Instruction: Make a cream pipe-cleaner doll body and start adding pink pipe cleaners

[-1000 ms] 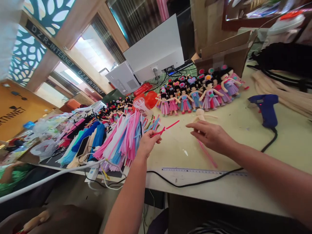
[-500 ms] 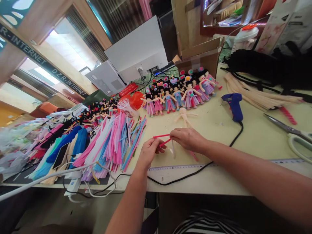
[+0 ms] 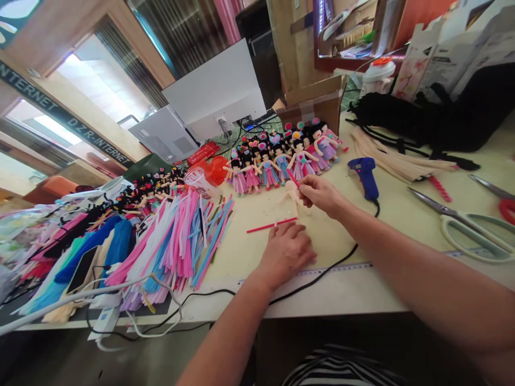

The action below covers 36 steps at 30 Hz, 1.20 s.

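Note:
My right hand pinches a short red-pink pipe cleaner, which points up and left toward the rows of dolls. Just behind that hand lies a bare beige doll body, partly covered by the fingers. My left hand rests palm down and low over the table, fingers spread and apparently holding nothing. Past its fingertips, a straight red pipe cleaner lies on the tabletop. Whatever is under the left palm is hidden.
Finished pipe-cleaner dolls stand at the back. Bundles of coloured pipe cleaners fill the left. A blue glue gun, its black cord, scissors and beige pipe cleaners lie at right. A ruler runs along the front.
The red pipe cleaner held between both hands now lies on the table. My left hand has moved right and spread out; my right hand has moved up and right with a red-pink piece.

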Available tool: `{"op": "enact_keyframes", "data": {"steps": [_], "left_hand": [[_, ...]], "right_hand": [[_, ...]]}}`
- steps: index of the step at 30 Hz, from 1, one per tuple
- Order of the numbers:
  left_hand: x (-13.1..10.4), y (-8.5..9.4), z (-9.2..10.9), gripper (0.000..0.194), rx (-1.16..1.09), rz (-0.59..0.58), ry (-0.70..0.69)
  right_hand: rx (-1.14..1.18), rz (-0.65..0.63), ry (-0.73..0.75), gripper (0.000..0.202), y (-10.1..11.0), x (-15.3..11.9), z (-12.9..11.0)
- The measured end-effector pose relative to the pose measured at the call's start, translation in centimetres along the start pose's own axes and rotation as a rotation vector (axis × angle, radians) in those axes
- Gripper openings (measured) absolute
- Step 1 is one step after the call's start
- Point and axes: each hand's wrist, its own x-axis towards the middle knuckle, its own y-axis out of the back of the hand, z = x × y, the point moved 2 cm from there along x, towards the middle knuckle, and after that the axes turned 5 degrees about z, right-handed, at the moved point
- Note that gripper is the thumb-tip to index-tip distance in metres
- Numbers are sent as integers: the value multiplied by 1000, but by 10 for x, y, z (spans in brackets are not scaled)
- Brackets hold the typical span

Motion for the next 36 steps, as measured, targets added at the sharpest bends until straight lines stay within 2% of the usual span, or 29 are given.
{"op": "enact_keyframes", "data": {"steps": [3,6,8,10,12,16,19,22,26,33,36], "left_hand": [[-6,0,-12,16,42,-79,-10],[-15,22,-42,11,129,-88,123],[-10,38,-58,17,190,-87,242],[8,48,-65,22,218,5,320],[36,50,-66,23,187,120,359],[96,30,-65,14,24,190,495],[117,14,-68,11,-139,234,548],[116,6,-74,12,-251,274,575],[99,4,-78,11,-480,322,623],[80,1,-70,29,-1128,331,664],[78,-1,-67,36,-1196,307,650]], "right_hand": [[21,69,-4,10,9,6,-1],[12,99,-13,8,14,11,2],[6,98,-34,7,15,15,7],[-3,96,-53,6,15,17,12],[-10,95,-57,6,16,19,15],[-19,101,-20,4,17,22,15],[-32,95,13,3,16,22,14],[-49,76,46,2,13,21,16],[-81,42,100,8,5,19,19],[-195,43,233,8,5,18,19],[-261,70,291,4,8,18,20]]}}
